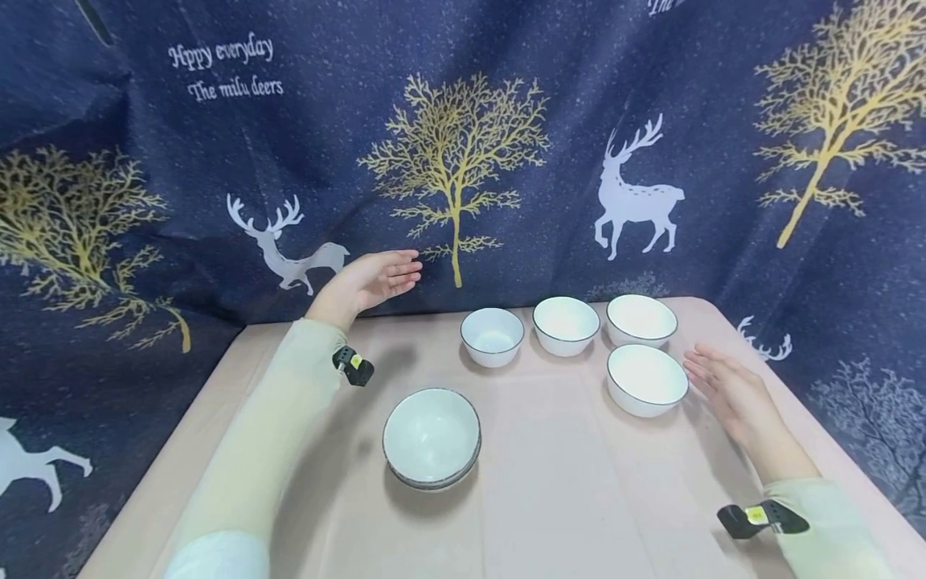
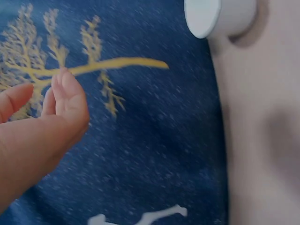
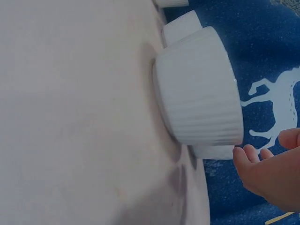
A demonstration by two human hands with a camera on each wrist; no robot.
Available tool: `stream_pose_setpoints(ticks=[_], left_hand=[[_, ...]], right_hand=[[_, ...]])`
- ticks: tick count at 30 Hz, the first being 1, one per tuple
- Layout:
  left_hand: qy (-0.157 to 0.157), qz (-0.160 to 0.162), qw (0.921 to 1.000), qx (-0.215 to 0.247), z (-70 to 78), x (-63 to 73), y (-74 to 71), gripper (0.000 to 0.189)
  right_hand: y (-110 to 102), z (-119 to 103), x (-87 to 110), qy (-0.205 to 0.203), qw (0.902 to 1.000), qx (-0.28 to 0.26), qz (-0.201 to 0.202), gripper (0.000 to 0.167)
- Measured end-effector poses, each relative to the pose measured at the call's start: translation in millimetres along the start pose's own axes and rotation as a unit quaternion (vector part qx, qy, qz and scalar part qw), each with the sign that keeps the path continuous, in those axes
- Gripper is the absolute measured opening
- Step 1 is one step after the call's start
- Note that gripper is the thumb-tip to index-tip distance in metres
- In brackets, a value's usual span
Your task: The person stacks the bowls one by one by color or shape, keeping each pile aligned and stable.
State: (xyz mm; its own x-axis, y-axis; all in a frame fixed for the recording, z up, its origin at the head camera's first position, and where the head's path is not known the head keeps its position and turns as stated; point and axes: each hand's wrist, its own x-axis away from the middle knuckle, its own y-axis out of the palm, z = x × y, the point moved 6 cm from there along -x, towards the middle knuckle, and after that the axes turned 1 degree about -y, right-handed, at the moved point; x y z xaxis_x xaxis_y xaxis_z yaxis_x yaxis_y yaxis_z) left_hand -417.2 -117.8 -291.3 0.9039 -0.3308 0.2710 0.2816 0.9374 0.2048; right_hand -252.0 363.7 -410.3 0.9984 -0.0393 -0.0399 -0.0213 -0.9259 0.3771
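Note:
My left hand [image 1: 376, 280] is raised in the air at the back left, its fingers loosely bent and nothing in them. Below and in front of it sits a stack of pale bowls [image 1: 432, 437] with dark rims. My right hand [image 1: 731, 392] is at the right side, fingertips close by the rim of a white bowl [image 1: 646, 382]. In the right wrist view this bowl [image 3: 199, 89] shows ribbed outer walls, and the fingers lie just beyond its rim. Behind it stands another white bowl [image 1: 641, 319].
Two more white bowls, one in the middle [image 1: 492, 336] and one right of it [image 1: 567, 325], stand along the table's back edge. A pink cloth covers the table [image 1: 550, 482]. A dark blue curtain [image 1: 506, 201] with deer and trees hangs right behind.

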Motion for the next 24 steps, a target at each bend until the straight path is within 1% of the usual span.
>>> stream_pose_setpoints(ticks=[4,5,6,7,10,12,14,17,21,24], left_hand=[[-0.011,0.008,0.9999,-0.001,-8.7,-13.2,-7.4,0.045],[-0.015,0.019,0.9996,-0.011,-9.8,-11.4,-4.8,0.046],[-0.019,0.022,0.9995,-0.01,-12.9,-15.9,-6.3,0.046],[-0.023,0.021,0.9995,-0.011,-15.9,-19.9,-7.2,0.046],[-0.031,0.017,0.9993,-0.013,-24.6,-27.1,-7.5,0.046],[-0.034,0.007,0.9993,-0.013,-30.0,-30.1,-6.7,0.047],[-0.034,-0.004,0.9993,-0.017,-35.6,-32.2,-5.7,0.047],[-0.037,-0.015,0.9989,-0.024,-44.9,-37.3,-6.5,0.047],[-0.042,-0.023,0.9978,-0.047,-56.4,-42.6,-9.1,0.047],[-0.042,-0.035,0.9968,-0.059,-64.0,-46.4,-8.7,0.046]], right_hand=[[-2.3,7.7,0.3,0.033,0.9993,0.018,0.007,0.041],[-2.7,10.1,0.2,0.045,0.9987,0.023,0.01,0.035],[-3.0,12.4,0.1,0.055,0.998,0.026,0.014,0.029],[-3.3,14.5,0.0,0.065,0.9973,0.03,0.018,0.028],[-4.2,19.2,-0.1,0.085,0.9949,0.049,0.023,0.033],[-4.6,21.8,-0.2,0.094,0.9919,0.083,0.019,0.047],[-4.2,24.3,-0.1,0.103,0.9865,0.126,0.013,0.063],[-2.7,28.7,1.0,0.123,0.9764,0.178,0.005,0.072],[-0.1,32.6,2.8,0.139,0.9715,0.192,-0.006,0.071],[0.1,34.1,4.0,0.144,0.9713,0.189,-0.006,0.071]])
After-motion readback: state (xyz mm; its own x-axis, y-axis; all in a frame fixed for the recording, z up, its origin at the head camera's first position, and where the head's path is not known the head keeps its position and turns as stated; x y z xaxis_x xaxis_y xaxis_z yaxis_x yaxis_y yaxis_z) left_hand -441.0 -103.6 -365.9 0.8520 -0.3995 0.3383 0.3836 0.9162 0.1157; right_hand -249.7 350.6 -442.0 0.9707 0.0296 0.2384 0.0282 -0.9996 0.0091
